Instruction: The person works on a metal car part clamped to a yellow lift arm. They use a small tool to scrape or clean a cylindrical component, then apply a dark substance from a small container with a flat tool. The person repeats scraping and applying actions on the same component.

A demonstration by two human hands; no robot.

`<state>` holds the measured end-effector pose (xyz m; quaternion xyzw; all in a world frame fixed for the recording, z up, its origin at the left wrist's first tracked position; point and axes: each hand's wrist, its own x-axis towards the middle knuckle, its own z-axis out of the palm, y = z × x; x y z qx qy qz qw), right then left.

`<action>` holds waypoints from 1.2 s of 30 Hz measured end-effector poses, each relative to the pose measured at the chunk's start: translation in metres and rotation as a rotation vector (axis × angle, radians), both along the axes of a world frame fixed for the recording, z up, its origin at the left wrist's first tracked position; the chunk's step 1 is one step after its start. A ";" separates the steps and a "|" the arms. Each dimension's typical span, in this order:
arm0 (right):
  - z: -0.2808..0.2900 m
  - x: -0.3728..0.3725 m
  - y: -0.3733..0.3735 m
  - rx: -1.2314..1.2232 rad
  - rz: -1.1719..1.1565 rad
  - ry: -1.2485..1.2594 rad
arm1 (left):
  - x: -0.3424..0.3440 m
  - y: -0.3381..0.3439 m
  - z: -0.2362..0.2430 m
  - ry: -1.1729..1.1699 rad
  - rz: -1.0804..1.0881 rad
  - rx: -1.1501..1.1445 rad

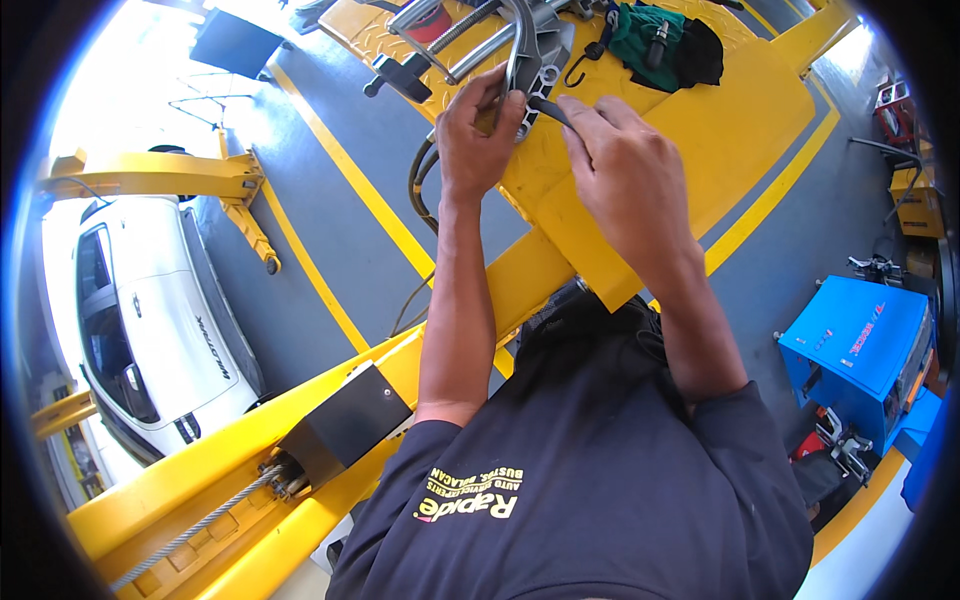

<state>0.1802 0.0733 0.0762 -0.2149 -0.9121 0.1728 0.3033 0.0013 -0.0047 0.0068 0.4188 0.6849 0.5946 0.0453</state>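
Note:
My left hand (475, 140) is closed around the lower end of a curved grey metal arm (524, 45), its thumb pressed near the tip. The arm belongs to a metal clamp-like assembly with a threaded rod (465, 25) and smooth bars, resting on the yellow platform (740, 150). Between the fingers of my right hand (630, 175) is a dark rod-shaped tool (549, 109), its end touching or very near the metal by my left thumb. A grey bracket with round holes (548, 76) sits just behind. My right palm and fingers hide the rest of the tool.
A green-and-black glove (690, 50) with a small dark cylindrical piece lies on the platform, beside a black hook (576, 72). Yellow lift beams (400, 350) cross at my left, with a steel cable (195, 535). A white vehicle (165, 320) stands left, a blue cabinet (850, 335) right.

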 end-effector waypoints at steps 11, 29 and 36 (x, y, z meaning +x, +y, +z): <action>-0.013 -0.008 0.003 -0.079 -0.005 0.071 | 0.002 0.002 0.004 0.032 -0.009 -0.005; -0.023 -0.018 0.020 -0.084 0.067 0.150 | -0.001 0.007 -0.001 -0.018 -0.019 -0.010; -0.004 -0.009 0.011 -0.126 0.083 0.181 | -0.003 0.002 -0.005 0.009 -0.010 0.026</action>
